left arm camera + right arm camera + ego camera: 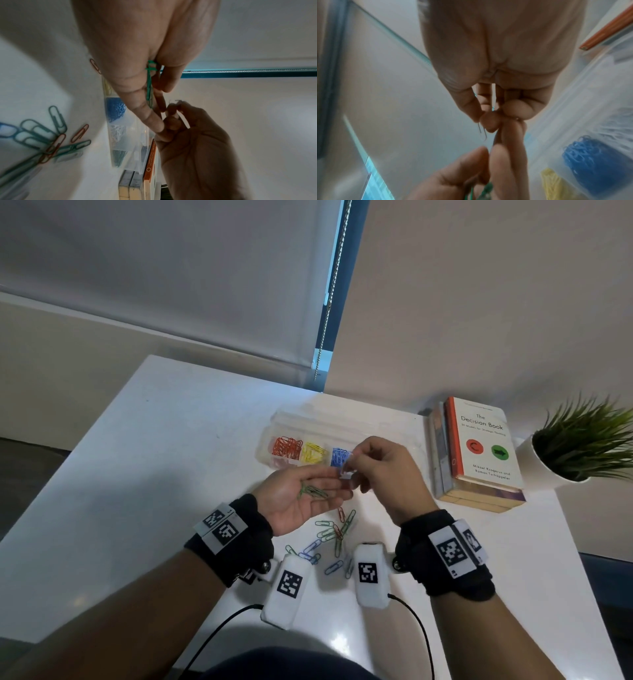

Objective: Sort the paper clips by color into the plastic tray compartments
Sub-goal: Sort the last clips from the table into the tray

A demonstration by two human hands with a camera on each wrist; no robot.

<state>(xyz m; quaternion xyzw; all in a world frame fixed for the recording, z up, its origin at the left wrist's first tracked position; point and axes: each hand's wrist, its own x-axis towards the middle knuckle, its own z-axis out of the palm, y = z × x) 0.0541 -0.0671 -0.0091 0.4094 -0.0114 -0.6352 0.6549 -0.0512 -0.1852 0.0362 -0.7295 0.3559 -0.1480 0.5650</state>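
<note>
My left hand point(337, 486) lies palm up over the table with straight fingers, and a few green paper clips point(312, 491) rest on its palm; the left wrist view shows one green clip point(149, 83) beside the thumb. My right hand point(349, 469) pinches a pale paper clip point(344, 468) just off the left fingertips, its thin wire point(481, 129) sticking out below the thumb. Behind the hands stands the clear plastic tray point(284, 419), holding red clips point(287, 447), yellow clips point(313, 453) and blue clips point(340, 456) in separate compartments. Loose clips point(334, 534), mostly green and blue with a few red, lie near my wrists.
A stack of books point(479, 446) lies right of the tray, with a potted plant point(582, 440) beyond it. The left wrist view shows further tray compartments with white clips point(116, 134) and green clips point(118, 157). Cables run off the table's near edge.
</note>
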